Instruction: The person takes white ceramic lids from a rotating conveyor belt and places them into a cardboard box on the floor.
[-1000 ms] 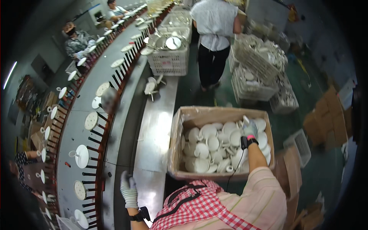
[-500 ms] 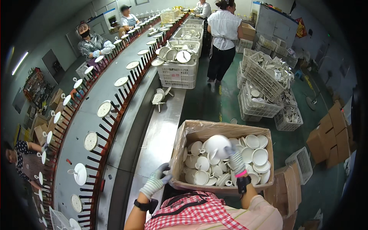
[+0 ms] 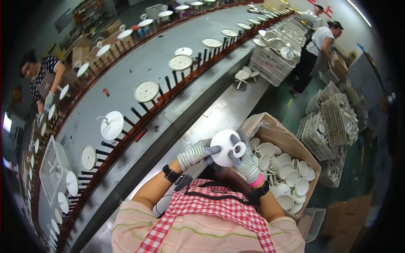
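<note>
In front of my chest I hold a white round disc (image 3: 220,143) that has a small ring standing out from it. My left hand (image 3: 197,154) is closed on the disc's left edge, thumb across its face. From the right, my right hand (image 3: 244,159) grips it by the ring side, fingers bent around it. Both hands wear striped grey-tipped gloves. Below and right of them stands a cardboard box (image 3: 311,147) lined with plastic, full of white discs (image 3: 291,173) of the same kind.
A curved conveyor (image 3: 145,55) edged with dark pegs carries white discs along my left. A metal ledge (image 3: 213,111) runs beside it. White crates (image 3: 274,63) stand ahead, with more crates (image 3: 322,126) at right. A gloved co-worker (image 3: 46,80) sits across the conveyor; others stand farther back.
My right hand has lifted a disc out of the box and brought it left to my chest. My left hand has come up and taken hold too. The view has turned left.
</note>
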Demonstrator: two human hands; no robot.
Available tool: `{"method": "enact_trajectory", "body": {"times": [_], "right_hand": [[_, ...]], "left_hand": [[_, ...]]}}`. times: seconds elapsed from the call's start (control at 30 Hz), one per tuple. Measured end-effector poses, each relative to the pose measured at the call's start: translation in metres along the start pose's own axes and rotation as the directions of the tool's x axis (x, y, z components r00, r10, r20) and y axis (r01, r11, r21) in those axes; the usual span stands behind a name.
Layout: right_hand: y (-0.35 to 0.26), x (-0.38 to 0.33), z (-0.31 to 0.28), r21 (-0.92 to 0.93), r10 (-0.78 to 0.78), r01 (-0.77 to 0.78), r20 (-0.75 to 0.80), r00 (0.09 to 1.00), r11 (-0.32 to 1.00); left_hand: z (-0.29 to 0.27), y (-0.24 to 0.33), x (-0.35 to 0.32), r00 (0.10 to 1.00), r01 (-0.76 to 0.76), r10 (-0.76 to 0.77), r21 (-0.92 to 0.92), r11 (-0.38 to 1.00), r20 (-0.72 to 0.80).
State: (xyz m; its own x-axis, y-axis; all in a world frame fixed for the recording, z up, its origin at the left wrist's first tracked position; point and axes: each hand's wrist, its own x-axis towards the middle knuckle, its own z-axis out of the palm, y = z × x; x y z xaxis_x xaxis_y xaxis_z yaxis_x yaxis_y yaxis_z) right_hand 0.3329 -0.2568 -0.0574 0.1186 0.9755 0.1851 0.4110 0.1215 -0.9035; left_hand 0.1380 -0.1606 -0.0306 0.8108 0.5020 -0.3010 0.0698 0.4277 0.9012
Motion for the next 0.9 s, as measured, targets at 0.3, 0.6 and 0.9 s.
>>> {"method": "enact_trajectory", "body": {"times": [0.3,0.6,0.9], "right_hand": [[-0.012,0.073,0.047,0.214,-0.143,0.112,0.133,0.981,0.97],[0.006,0.206,0.064,0.1,-0.238,0.238,-0.014,0.971,0.966],[0.015,0.371,0.091,0.006,-0.14,0.143,-0.182,0.973,0.99]], "left_hand": [[-0.033,-0.011,-0.027,0.969,-0.163,0.14,-0.102,0.981,-0.201],[-0.085,-0.01,-0.061,0.934,-0.254,0.229,-0.059,0.965,-0.275],[-0.111,0.0,-0.047,0.916,-0.247,0.229,-0.012,0.969,-0.329]]}}
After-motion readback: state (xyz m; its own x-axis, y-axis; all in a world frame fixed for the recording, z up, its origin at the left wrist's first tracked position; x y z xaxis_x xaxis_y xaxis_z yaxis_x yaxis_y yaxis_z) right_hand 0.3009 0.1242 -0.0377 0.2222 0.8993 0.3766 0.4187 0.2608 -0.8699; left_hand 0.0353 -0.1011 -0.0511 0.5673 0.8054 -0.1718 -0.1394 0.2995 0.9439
